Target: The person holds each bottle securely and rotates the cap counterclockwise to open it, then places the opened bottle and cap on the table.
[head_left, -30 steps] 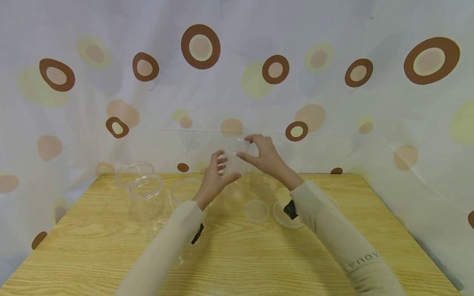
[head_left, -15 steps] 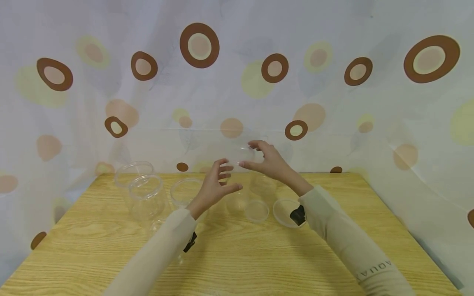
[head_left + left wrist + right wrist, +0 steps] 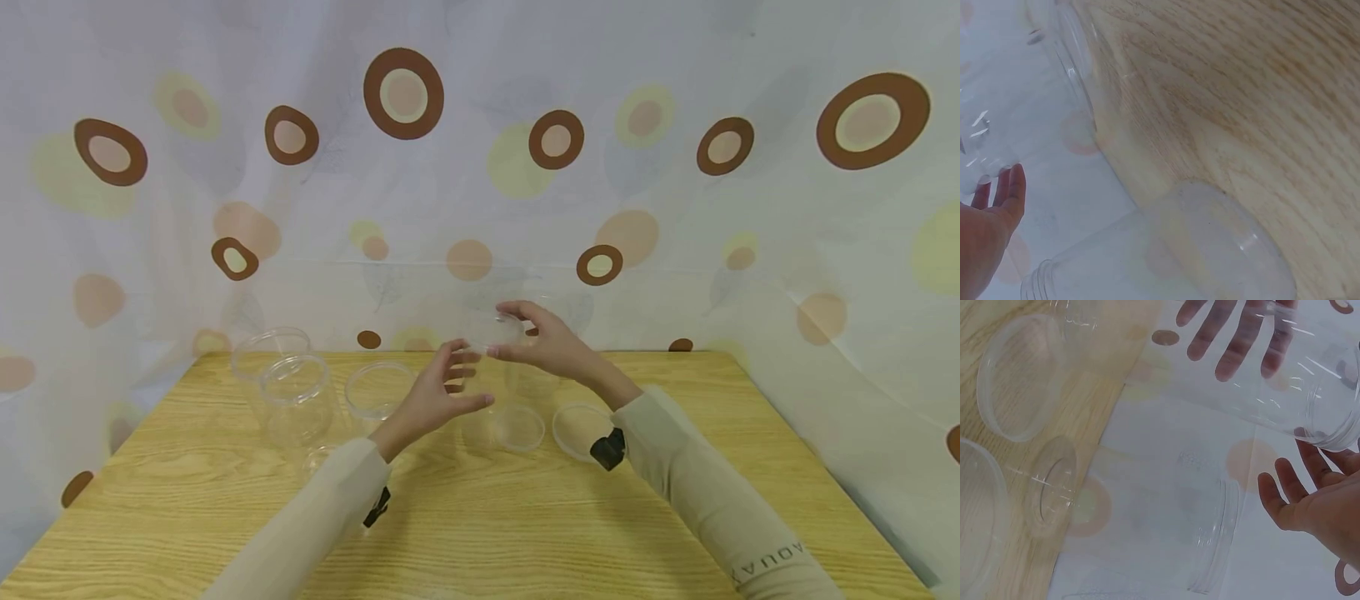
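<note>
"Jar (image 3: 1207, 387) between the two hands: which way does it lie?"

"It's clear plastic with a ringed neck. Long axis close to upright, mouth uppermost, base towards the wood-grained table (image 3: 480, 533). I can't tell whether the base touches."

"Which hand is nearer the mouth?"

"The right hand (image 3: 547, 343). Its thumb and forefinger span the rim from near and far sides, spread wide and holding on there; other fingers stand off it."

"And the left hand (image 3: 429, 398)?"

"Lower, at the left of the body. Fingers curve round the far wall, thumb in front: a wide hold too, with the jar inside it."

"So I'd judge it hinges on that line: right above, left below, one upright axis."

"Agreed. Towards the person, two round lids lie flat: the small lid (image 3: 521, 428) nearer the jar, the large lid (image 3: 573, 432) just beside it on the right."
</note>
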The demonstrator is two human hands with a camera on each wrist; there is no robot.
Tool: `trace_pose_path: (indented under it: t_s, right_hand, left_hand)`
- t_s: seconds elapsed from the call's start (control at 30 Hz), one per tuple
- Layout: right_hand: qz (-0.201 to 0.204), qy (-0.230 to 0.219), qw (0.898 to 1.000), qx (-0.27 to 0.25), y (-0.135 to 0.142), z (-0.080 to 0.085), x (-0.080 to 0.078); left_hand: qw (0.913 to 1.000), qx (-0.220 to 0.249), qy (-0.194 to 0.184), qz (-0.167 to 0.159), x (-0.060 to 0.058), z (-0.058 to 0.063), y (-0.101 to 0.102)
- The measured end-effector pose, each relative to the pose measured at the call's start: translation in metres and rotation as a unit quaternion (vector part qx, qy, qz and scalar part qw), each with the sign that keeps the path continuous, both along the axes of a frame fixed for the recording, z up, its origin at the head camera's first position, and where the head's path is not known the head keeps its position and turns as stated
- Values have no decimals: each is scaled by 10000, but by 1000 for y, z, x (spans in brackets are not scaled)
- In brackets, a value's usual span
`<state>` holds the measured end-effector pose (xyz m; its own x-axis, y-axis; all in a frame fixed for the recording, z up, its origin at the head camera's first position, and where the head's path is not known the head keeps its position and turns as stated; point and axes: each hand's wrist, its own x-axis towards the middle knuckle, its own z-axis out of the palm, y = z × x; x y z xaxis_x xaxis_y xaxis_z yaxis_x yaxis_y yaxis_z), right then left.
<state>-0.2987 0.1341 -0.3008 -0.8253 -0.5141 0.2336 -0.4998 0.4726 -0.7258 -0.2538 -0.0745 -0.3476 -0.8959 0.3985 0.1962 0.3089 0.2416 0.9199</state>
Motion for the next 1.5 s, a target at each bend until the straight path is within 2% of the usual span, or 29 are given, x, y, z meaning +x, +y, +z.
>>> trace_pose_path:
  t_s: [0.07,0.27,0.4,0.7,0.87,1.03,1.13,1.3,1.4,1.5]
  right_hand:
    - [-61,26,10000,-60,-1,-1,2]
    - [-364,54,9990,-259,-8,-3,9]
    - [-472,41,9983,-354,-12,-5,13]
    - [-430,-11,9982,-426,-12,-8,16]
    - [-318,-13,9980,-555,-11,-8,16]
    - [-149,-73,9973,-713,-9,-10,17]
    - [20,-105,9973,-725,-7,-10,16]
    - [747,-214,9947,-667,1,-7,12]
    - [1185,-438,9900,-631,6,-5,8]
    - [1447,-692,9849,-649,9,-3,5]
  left_hand:
    - [10000,-3,-6,4,-1,-4,0]
    - [9994,205,14,275,-13,-26,2]
    - [9985,273,131,452,-12,-33,5]
    - [9977,223,256,581,-12,-38,5]
    - [9983,216,164,516,-9,-30,4]
    - [9991,90,146,382,3,-14,2]
    - [9993,110,232,255,7,-11,0]
    - [9989,276,358,-120,8,-9,-3]
    - [9984,330,327,-319,8,-8,-5]
    - [9982,316,294,-415,8,-8,-5]
